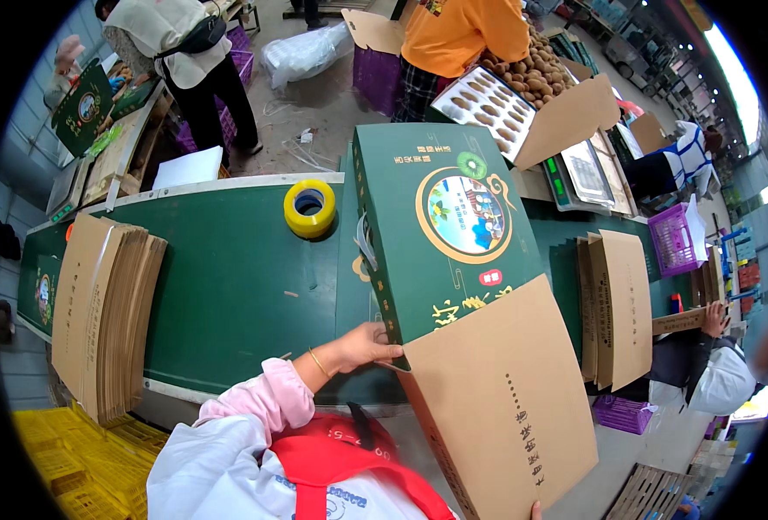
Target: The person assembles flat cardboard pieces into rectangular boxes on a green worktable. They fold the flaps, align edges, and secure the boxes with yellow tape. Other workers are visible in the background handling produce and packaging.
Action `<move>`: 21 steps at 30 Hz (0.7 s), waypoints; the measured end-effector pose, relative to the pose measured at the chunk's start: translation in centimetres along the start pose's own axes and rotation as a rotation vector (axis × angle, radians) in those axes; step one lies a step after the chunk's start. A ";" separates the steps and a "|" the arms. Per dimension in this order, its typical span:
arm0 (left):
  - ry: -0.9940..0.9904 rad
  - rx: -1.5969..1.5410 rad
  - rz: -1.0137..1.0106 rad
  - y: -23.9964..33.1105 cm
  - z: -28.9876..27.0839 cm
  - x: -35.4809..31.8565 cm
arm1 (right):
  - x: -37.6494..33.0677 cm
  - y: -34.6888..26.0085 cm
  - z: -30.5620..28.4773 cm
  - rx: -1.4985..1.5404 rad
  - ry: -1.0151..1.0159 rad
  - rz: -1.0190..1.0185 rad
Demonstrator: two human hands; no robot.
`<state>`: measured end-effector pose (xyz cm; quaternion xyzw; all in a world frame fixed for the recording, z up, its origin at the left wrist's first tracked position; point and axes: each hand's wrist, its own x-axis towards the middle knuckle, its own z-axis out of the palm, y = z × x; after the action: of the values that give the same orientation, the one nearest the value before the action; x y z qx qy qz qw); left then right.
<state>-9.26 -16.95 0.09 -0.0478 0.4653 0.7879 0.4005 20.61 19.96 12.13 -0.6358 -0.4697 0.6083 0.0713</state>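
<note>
Green printed cardboard fills the middle of the view: a large flat gift box [444,234] with a round picture panel lies tilted on the green tabletop [228,277], and its plain brown flap [505,399] hangs open toward the person, past the tabletop's near edge. The left hand [362,345] rests at the box's near left corner, where green face meets brown flap. Its fingers [390,351] are curled closed on that edge, thumb on top, pinching the cardboard. A thin gold bracelet [318,362] circles the wrist, and a pink sleeve [258,400] follows behind it.

Of the right hand only a fingertip [536,510] shows, at the bottom edge of the picture, touching the far lower corner of the brown flap; how its fingers are set cannot be told.

Beyond the left fingers, just beside the box's far left corner, a roll of yellow tape [309,208] lies flat on the tabletop. Well to the left of the fingers sits a thick stack of flat brown cartons [106,312]. To the right of the box, another stack of flat brown cartons [616,308] lies on the tabletop. Farther away, past the box, a person in an orange top [462,35] stands by an open box with a tray of kiwifruit [483,102].
</note>
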 end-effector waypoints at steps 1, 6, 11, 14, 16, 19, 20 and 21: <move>0.058 0.035 -0.043 -0.7 -0.2 0.3 | 1.1 0.5 -0.5 -0.007 -0.007 -0.008; -0.076 1.572 -0.283 9.8 1.1 -0.6 | 5.1 6.4 -1.7 -0.003 -0.005 -0.091; 0.844 1.619 0.824 25.5 -2.2 9.1 | 2.4 7.2 -0.9 0.045 0.150 0.017; 0.964 1.959 0.925 30.8 -12.7 16.5 | 4.4 8.7 -2.9 0.201 -0.049 0.056; 0.829 1.727 0.157 30.8 -10.8 18.9 | 3.6 9.6 -3.2 0.256 -0.031 0.070; 0.909 1.775 0.160 30.3 -9.7 17.9 | 2.8 8.6 -2.5 0.274 -0.026 0.083; 0.930 1.785 0.134 29.9 -9.2 16.9 | 2.6 8.1 -2.4 0.281 -0.027 0.084; 0.928 1.811 0.126 28.2 -8.7 15.9 | 2.5 7.8 -2.2 0.302 -0.020 0.080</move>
<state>-41.66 -21.31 7.70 -0.0030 0.9977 0.0632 0.0238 26.03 18.45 5.76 -0.6298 -0.3479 0.6808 0.1372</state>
